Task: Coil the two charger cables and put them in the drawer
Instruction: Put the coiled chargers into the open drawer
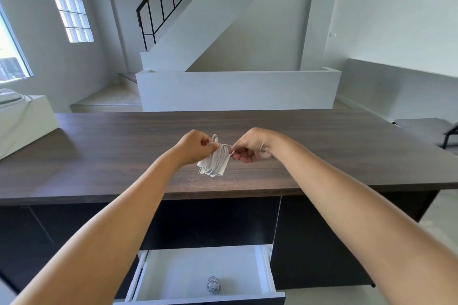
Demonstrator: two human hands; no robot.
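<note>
We see two bare forearms coming in from five and seven o'clock, no sleeves, no watch, no rings on the left hand [192, 146] or right hand [252, 145].

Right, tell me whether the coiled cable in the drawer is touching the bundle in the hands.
Apart. The head view shows the coiled cable lying on the open drawer floor, while the bundle is held above the desktop, well clear.

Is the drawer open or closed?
Open. The drawer is pulled out below the desk, and a coiled cable lies inside it.
</note>
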